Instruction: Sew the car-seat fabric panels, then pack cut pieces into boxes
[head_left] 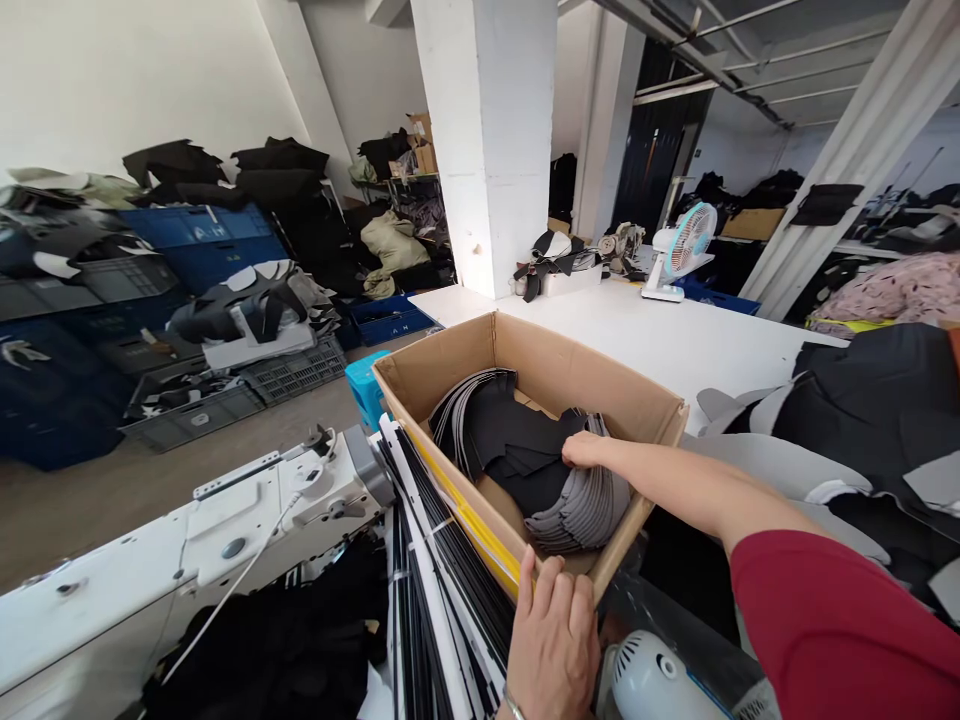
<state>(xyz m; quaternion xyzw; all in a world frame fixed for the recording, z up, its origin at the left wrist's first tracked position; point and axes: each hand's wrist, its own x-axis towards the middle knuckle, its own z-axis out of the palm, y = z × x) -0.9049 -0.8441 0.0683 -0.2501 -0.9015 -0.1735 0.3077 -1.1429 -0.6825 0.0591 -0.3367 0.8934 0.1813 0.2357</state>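
An open cardboard box (570,375) stands in front of me, holding a curved stack of grey fabric pieces (585,510) and a stack of black fabric pieces (517,450). My right hand (583,450), in a red sleeve, reaches in from the right, with its fingers curled over the top of the grey stack. My left hand (551,640), with a metal bracelet at the wrist, grips the near rim of the box. Yellow tape runs along that side of the box.
A white sewing machine (187,540) lies to the left, and bundled long black-and-white strips (442,570) stand against the box. Dark and grey fabric (840,420) is heaped to the right. Behind are a white table (645,340), a small fan (682,250), and stacked blue and grey crates (202,240).
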